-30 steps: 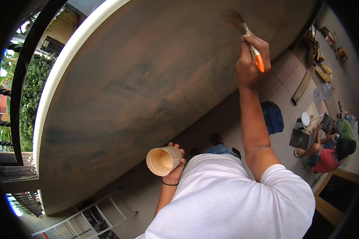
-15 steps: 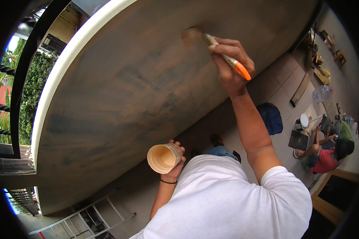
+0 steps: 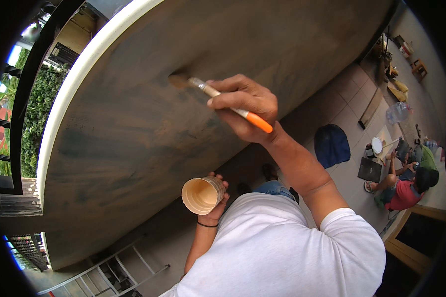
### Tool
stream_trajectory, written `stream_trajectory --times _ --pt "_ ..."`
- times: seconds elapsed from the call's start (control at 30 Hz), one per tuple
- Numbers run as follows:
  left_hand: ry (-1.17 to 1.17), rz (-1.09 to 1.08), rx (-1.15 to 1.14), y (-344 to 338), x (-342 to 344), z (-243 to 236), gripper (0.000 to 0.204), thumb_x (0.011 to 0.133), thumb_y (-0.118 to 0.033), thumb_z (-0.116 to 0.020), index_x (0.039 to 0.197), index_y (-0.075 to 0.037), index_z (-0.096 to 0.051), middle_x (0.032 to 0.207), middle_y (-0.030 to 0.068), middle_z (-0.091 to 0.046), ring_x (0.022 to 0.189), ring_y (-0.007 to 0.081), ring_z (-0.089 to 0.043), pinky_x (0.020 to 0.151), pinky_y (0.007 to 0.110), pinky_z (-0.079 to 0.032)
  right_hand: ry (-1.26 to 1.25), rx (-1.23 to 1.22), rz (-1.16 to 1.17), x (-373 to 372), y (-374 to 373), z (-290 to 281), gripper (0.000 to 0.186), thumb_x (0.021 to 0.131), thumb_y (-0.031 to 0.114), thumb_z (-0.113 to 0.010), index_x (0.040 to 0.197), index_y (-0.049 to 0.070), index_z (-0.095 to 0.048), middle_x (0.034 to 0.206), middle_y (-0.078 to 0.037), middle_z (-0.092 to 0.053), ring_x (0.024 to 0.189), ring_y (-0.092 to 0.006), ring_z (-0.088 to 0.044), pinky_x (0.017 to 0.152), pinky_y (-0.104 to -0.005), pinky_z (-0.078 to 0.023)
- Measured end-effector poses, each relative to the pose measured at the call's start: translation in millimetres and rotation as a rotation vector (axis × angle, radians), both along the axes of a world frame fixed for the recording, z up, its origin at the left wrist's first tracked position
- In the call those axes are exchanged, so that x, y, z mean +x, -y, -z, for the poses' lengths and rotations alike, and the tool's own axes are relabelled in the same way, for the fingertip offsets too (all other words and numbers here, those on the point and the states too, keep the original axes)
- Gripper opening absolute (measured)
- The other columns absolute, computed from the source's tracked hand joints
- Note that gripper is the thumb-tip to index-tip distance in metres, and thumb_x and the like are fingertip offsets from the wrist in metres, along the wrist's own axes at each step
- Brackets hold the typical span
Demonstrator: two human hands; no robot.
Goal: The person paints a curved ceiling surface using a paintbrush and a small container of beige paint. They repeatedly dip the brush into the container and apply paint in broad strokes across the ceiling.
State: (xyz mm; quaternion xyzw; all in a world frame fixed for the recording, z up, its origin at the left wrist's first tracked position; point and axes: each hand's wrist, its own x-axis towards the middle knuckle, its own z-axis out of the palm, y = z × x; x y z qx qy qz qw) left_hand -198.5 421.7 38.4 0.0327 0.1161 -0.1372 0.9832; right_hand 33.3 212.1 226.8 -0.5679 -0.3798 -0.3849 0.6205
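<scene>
My right hand [image 3: 245,105] grips a paintbrush [image 3: 212,92] with a pale handle and an orange end. Its bristles press against the brown wall [image 3: 129,128], which has dark, uneven streaks across its surface. Lower down, my left hand [image 3: 219,205] is wrapped around a beige plastic cup [image 3: 201,196], held close to my body with its mouth tipped into view. Pale cream residue shows inside the cup; how much it holds I cannot tell. Part of the left hand's fingers is hidden behind the cup.
A metal ladder [image 3: 129,270] lies at the lower left. At right, a person in a red shirt [image 3: 406,190] sits on the tiled floor, near a white-lidded bucket [image 3: 376,145] and a dark blue cloth item [image 3: 332,145]. A dark railing [image 3: 22,109] stands beyond the wall's white edge [image 3: 67,96].
My right hand has swept the brush leftward and somewhat down along the wall. The left hand keeps the cup in nearly the same place.
</scene>
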Motion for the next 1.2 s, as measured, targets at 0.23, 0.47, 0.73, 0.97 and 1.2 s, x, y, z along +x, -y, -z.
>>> stream_trajectory --times 0.23,0.47,0.73,0.97,1.2 --pt "0.011 0.003 -0.018 -8 -14 3 0.063 0.102 -0.048 -0.068 0.150 -0.009 -0.056 0.143 0.0157 -0.062 0.133 0.0390 -0.060 0.094 0.053 -0.063 0.052 0.205 0.787 56 73 -17 0.023 0.084 -0.011 -0.077 0.099 0.006 -0.081 0.108 -0.012 -0.077 0.094 -0.0212 -0.077 0.075 -0.0312 -0.064" --pt "-0.025 0.036 0.036 -22 -16 -2 0.065 0.098 -0.042 -0.074 0.151 -0.010 -0.055 0.144 0.0163 -0.060 0.133 0.0376 -0.057 0.096 0.054 -0.061 0.166 -0.117 0.125 -37 -65 8 0.031 0.071 -0.006 -0.085 0.098 0.008 -0.080 0.104 -0.014 -0.077 0.084 -0.0213 -0.073 0.068 -0.0300 -0.060" --pt "0.052 0.028 -0.001 -30 -27 -5 0.065 0.099 -0.044 -0.073 0.152 -0.010 -0.055 0.146 0.0169 -0.060 0.134 0.0385 -0.057 0.096 0.054 -0.061 0.099 0.267 0.628 51 52 -34 0.019 0.086 -0.010 -0.077 0.098 0.003 -0.080 0.103 -0.012 -0.078 0.091 -0.0204 -0.077 0.076 -0.0315 -0.064" --pt "-0.032 0.021 -0.006 -42 -45 3 0.066 0.099 -0.044 -0.073 0.152 -0.010 -0.055 0.146 0.0169 -0.060 0.133 0.0385 -0.058 0.096 0.054 -0.061 0.144 -0.072 0.410 -27 -72 -9 0.028 0.079 -0.005 -0.086 0.101 0.011 -0.081 0.110 -0.011 -0.076 0.086 -0.0202 -0.074 0.068 -0.0291 -0.060" --pt "0.033 0.041 0.010 -43 -38 -1 0.064 0.101 -0.047 -0.070 0.152 -0.010 -0.055 0.146 0.0164 -0.061 0.134 0.0388 -0.059 0.096 0.055 -0.062 -0.038 0.119 0.042 1 -7 -35 0.022 0.081 -0.009 -0.081 0.096 0.007 -0.081 0.101 -0.010 -0.080 0.090 -0.0221 -0.079 0.078 -0.0291 -0.063"
